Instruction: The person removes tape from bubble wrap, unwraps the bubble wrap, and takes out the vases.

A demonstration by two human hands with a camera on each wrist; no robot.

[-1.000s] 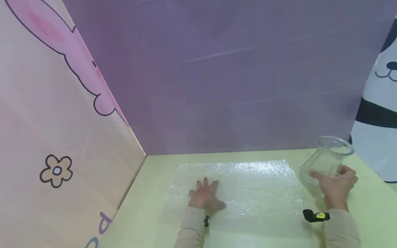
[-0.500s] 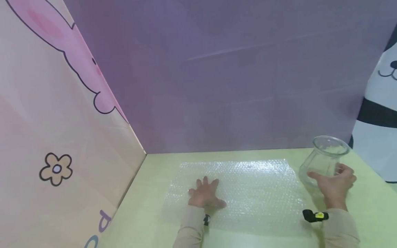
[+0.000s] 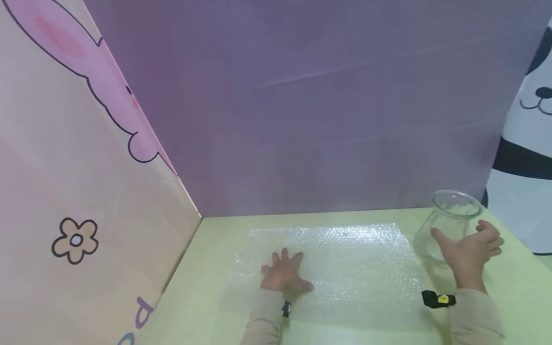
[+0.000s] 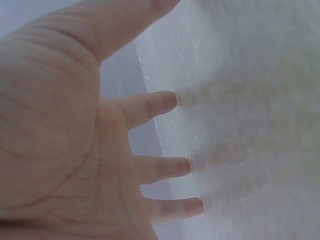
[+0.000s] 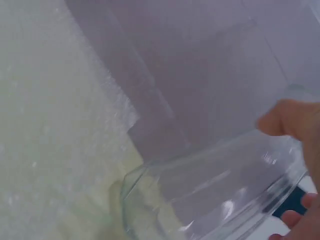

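Observation:
A clear glass vase (image 3: 448, 225) with a flared rim stands upright at the right end of the table. My right hand (image 3: 471, 251) is beside it, thumb and fingers spread apart with the vase between them and not gripped. The right wrist view has the thumb (image 5: 282, 120) close along the glass wall (image 5: 210, 195); whether it touches cannot be told. A sheet of bubble wrap (image 3: 358, 268) lies flat across the middle. On its left part rests my left hand (image 3: 284, 274), palm down, fingers spread, fingertips against the wrap (image 4: 240, 130).
The pale yellow table (image 3: 194, 287) ends at a purple backdrop (image 3: 319, 120). To the left rises a panel (image 3: 39, 167) printed with a pink cartoon and a flower; a panda-printed panel (image 3: 523, 206) stands at the right. Bare tabletop shows left of the wrap.
The vase has shifted slightly left and settled upright. My right hand has let go of it, its fingers lifting off and spreading to the right. My left hand stays in place.

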